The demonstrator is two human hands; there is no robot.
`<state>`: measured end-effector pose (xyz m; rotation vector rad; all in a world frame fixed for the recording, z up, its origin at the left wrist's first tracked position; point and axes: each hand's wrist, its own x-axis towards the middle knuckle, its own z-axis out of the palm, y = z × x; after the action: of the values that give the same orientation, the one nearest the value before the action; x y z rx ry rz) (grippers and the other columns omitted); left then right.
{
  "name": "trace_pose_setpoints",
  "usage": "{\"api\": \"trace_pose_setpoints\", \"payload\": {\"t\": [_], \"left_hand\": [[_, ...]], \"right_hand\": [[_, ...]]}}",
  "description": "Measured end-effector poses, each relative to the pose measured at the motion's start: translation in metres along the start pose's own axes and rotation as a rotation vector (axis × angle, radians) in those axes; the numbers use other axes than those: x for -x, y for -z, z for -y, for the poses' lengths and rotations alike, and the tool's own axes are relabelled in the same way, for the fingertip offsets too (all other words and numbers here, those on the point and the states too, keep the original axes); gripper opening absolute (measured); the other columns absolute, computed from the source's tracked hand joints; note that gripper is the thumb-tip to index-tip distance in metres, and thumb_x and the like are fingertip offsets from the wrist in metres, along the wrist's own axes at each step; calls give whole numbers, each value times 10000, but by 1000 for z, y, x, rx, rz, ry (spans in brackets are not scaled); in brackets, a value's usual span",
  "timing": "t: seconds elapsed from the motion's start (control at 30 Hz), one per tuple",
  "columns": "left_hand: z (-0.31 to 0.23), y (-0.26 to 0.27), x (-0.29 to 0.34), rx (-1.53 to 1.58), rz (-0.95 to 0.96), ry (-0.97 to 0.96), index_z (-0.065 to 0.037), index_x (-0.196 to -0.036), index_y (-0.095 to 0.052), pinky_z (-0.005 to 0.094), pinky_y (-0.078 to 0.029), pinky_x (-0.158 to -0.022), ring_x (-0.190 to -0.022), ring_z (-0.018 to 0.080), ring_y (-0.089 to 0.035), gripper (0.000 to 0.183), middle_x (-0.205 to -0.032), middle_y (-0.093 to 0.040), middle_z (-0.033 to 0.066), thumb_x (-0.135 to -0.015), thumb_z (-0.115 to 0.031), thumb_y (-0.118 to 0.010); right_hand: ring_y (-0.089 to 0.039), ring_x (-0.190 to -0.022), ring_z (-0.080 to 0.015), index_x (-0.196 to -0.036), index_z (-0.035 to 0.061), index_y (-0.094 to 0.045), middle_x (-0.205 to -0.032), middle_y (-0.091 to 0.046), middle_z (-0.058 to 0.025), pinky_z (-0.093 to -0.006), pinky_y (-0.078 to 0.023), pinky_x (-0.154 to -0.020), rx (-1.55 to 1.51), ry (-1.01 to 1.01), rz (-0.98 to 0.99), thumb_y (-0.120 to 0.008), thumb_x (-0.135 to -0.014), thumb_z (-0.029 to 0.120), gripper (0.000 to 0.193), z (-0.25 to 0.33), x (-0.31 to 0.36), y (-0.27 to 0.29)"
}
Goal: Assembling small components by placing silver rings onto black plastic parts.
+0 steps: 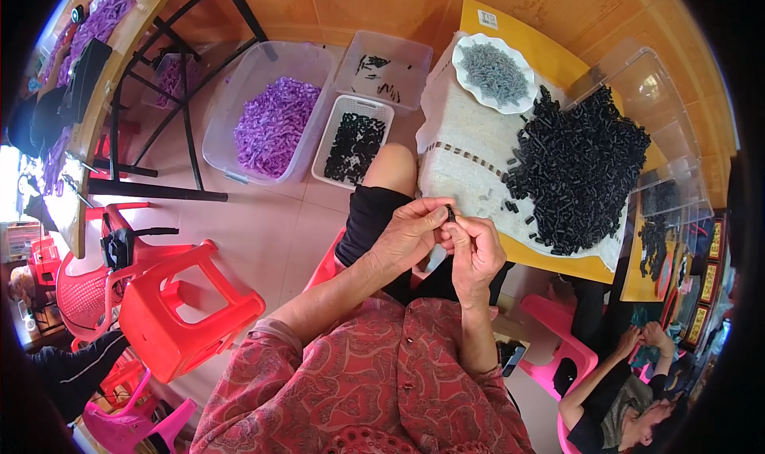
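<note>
My left hand (408, 236) and my right hand (475, 256) meet above my lap, beside the near edge of the cloth-covered table. Between their fingertips is a small black part (451, 213), pinched by both hands; its exact kind is mostly hidden by the fingers. To the right of my hands, a large heap of short black tube-like pieces (580, 171) lies on a white cloth (454, 127). Behind that heap stands a white scalloped plate (460, 54) holding many small grey translucent pieces (496, 73). A few loose clear bits lie on the cloth near my hands.
Left of my knee, a white basket (386, 113) holds black pieces. Behind it is a clear bin (416, 52) with a few dark pieces, and beside it a tub (217, 147) of purple pieces. Red stools (171, 326) stand left; another person (629, 390) sits at lower right.
</note>
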<state>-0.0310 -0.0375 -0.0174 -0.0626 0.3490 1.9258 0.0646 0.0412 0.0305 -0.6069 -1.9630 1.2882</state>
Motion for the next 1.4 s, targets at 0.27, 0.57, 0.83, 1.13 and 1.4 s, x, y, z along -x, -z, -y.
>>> {"api": "trace_pose_setpoints", "payload": {"t": [0.27, 0.57, 0.83, 1.13, 1.4], "left_hand": [[2, 0, 1, -102, 2, -70, 8, -1152, -618, 321, -530, -746, -844, 168, -610, 222, -973, -645, 112, -943, -43, -561], [2, -8, 3, -322, -69, -143, -13, -1144, -624, 273, -558, -705, -788, 131, -620, 212, -940, -657, 82, -943, -38, -563], [-3, 5, -1, -195, 168, -60, -10, -1141, -617, 317, -518, -845, -924, 160, -618, 209, -1031, -645, 91, -944, -46, -559], [-3, -1, 0, -160, 207, -21, 3, -1214, -562, 303, -507, -884, -995, 159, -612, 271, -1087, -633, 87, -948, -52, -556], [-2, -2, 1, -419, 264, -81, -18, -1339, -499, 276, -513, -847, -953, 136, -613, 434, -1109, -622, 77, -915, -21, -590]], "right_hand": [[-629, -602, -111, -907, -24, -611, -831, -620, -97, -222, -522, -493, 204, 137, -4, -653, -862, -24, 61, 0, 0, 1], [-628, -649, -131, -868, -17, -602, -812, -616, -99, -246, -512, -550, 287, 142, 0, -696, -819, -29, 106, -1, -1, 5], [-624, -663, -155, -947, -6, -599, -901, -597, -107, -260, -510, -591, 186, 169, 38, -753, -749, -29, 252, 13, -13, 16], [-612, -763, -202, -1068, 8, -644, -995, -653, -120, -293, -506, -660, 160, 197, 167, -749, -716, -44, 371, 14, -18, 19], [-617, -752, -224, -986, -6, -641, -910, -665, -119, -304, -508, -658, 180, 240, 63, -747, -726, -29, 282, 13, -20, 22]]}}
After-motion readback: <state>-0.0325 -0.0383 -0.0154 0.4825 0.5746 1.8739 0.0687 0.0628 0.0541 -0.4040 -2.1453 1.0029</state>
